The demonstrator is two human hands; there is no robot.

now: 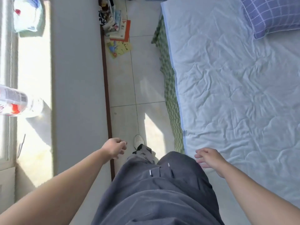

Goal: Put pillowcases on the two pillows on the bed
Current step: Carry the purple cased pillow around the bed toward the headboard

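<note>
Bed [235,95] fills right side, wrinkled pale blue cover, green checked sheet [170,98] hanging at its edge. Pillow [272,15] in purple grid case at far top right corner of bed — partly cut off. Person stands on tiled floor [123,75] beside bed, grey trousers [154,192]. Books [118,30] piled by wall. Left hand [114,147] empty, fingers loosely curled. Right hand [209,157] empty, fingers relaxed — hovering near bed edge.

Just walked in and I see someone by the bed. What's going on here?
A person stands on the tiled floor beside the bed, looking down. Both hands are empty: the left hand hangs loosely curled, the right hand is relaxed near the bed's edge. One pillow in a purple checked case lies at the far end. No loose pillowcase is in view.
</note>
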